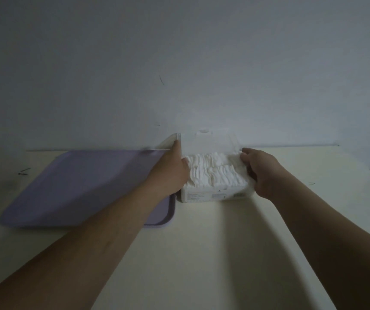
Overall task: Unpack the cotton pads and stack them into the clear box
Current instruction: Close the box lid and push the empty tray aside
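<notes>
One view only, worn on the person's head. It looks forward and down across the pale table to the wall, which fills the upper half. It sits close, within arm's reach: forearms run up from the bottom corners, and the left hand and right hand meet at the pack of cotton pads near mid-frame.

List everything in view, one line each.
cotton pad pack: 1, white, opened, table centre
clear box: 1, transparent, behind the pack, at the wall
beige panel: 1, left of the box, by the left fingertips
tray: 1, lilac, left of the pack
table: 1, cream, under everything
wall: 1, white, behind the table
left hand: 1, against the pack's left side, fingers straight
right hand: 1, gripping the pack's right end
</notes>
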Motion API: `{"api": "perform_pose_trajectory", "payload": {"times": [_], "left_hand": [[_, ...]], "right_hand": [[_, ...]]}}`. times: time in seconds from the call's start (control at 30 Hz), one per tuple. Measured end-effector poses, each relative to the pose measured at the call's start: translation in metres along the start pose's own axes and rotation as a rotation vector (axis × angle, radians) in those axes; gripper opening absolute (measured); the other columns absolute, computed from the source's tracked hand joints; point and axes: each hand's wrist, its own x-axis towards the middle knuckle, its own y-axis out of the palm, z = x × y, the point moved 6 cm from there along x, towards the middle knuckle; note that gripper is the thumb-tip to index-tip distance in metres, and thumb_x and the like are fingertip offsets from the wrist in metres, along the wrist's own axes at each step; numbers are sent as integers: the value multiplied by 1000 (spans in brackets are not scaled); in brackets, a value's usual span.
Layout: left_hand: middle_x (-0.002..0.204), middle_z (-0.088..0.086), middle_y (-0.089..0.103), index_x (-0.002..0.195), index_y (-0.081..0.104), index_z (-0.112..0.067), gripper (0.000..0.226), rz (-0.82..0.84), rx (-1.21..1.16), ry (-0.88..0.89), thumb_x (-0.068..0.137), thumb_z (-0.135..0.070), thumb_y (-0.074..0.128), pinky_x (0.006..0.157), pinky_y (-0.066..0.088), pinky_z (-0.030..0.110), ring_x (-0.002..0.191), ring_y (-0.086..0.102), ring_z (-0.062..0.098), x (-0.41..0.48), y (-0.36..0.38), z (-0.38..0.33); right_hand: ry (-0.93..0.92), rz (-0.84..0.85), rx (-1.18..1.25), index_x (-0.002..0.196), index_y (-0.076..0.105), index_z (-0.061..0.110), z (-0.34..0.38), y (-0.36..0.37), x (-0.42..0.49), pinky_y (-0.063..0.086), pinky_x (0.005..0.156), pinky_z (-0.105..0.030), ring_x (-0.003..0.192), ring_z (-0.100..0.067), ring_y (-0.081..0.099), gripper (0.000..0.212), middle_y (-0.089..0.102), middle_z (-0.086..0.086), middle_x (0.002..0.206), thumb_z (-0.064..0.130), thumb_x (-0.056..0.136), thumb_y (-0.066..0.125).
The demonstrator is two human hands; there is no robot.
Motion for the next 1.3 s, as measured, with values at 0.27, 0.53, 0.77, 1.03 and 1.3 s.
{"api": "perform_pose_trajectory", "payload": {"times": [0.27,0.53,0.77,1.03,1.3], "left_hand": [[122,3,64,139,43,-21,48,-85,-166,45,94,-24,59,96,54,41,106,65,22,4,-3,7],[119,-12,54,120,67,-20,29,-313,-156,250,93,-9,67,91,52,25,95,62,10,-16,-26,-3],[134,-7,56,129,64,-15,50,-225,-12,427,81,0,64,99,50,28,118,59,14,-44,-28,-11],[149,-1,59,139,65,-19,52,-147,67,376,89,-4,61,111,26,9,138,52,13,-73,-29,-7],[155,-7,51,142,61,-26,56,-76,180,411,90,-41,75,116,25,14,143,45,7,-76,-23,-7]], "right_hand": [[-89,46,42,105,65,20,6,3,-1,50,71,-32,79,-22,60,36,65,-8,102,-10,95,47],[-592,-70,-344,122,67,34,35,-6,-37,42,79,-9,112,3,55,61,59,9,133,-8,81,52],[-920,-2,-910,132,69,35,30,8,-81,42,112,-34,145,-16,42,53,55,6,150,37,79,66],[-720,153,-1175,143,48,58,21,13,-91,34,122,-39,154,-4,27,64,40,14,162,57,84,73],[-787,122,-1231,140,51,59,21,14,-92,39,119,-40,154,-8,29,58,40,11,162,52,87,74]]}}
